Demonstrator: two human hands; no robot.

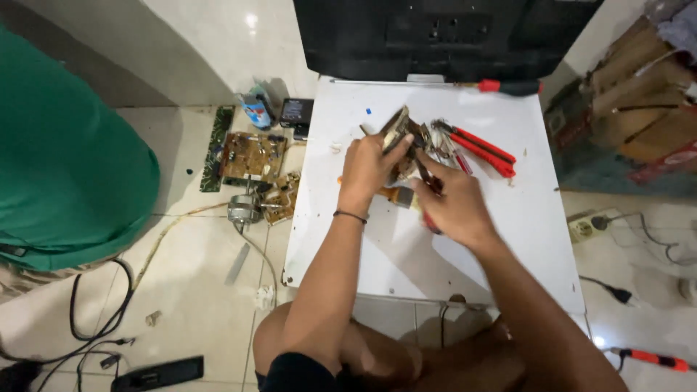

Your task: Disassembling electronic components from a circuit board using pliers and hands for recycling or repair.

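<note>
The left hand [369, 165] is closed around a small brown-and-metal electronic part [396, 131], holding it up at the middle of the white square surface [406, 247]. The right hand [451, 205] is curled just beside it, fingers meeting the same part; what it grips is unclear. Red-handled pliers [485, 150] lie just right of the hands. A red-and-black screwdriver [508, 87] rests at the far edge. Brown circuit boards [250, 156] lie on the floor to the left.

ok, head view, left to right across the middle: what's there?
Green-clad person → circuit boards on the floor → left hand on a small metal part → right hand → red-handled pliers → cardboard boxes.
</note>
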